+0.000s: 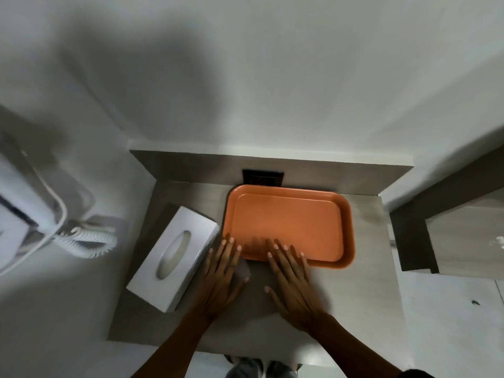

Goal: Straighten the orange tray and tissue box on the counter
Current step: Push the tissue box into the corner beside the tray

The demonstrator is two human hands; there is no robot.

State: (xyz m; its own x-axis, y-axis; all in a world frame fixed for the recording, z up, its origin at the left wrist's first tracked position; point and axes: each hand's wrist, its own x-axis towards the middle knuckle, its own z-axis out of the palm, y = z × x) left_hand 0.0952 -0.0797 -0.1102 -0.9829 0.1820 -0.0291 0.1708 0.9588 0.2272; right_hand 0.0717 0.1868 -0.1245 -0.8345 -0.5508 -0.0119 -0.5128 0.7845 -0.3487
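An empty orange tray (pixel 289 225) lies on the grey counter (pixel 376 296), its far edge near the back wall and slightly skewed. A white tissue box (pixel 174 257) with an oval slot lies to its left, turned at an angle, near the counter's left edge. My left hand (pixel 223 279) is flat with fingers spread, fingertips at the tray's front left corner, just right of the box. My right hand (pixel 294 279) is also flat and spread, its fingertips resting over the tray's front rim. Neither hand holds anything.
A dark wall socket (pixel 263 178) sits just behind the tray. A white wall-mounted hair dryer with a coiled cord (pixel 87 241) hangs at the left. A wooden shelf unit (pixel 447 236) stands at the right. My feet show below the counter's front edge.
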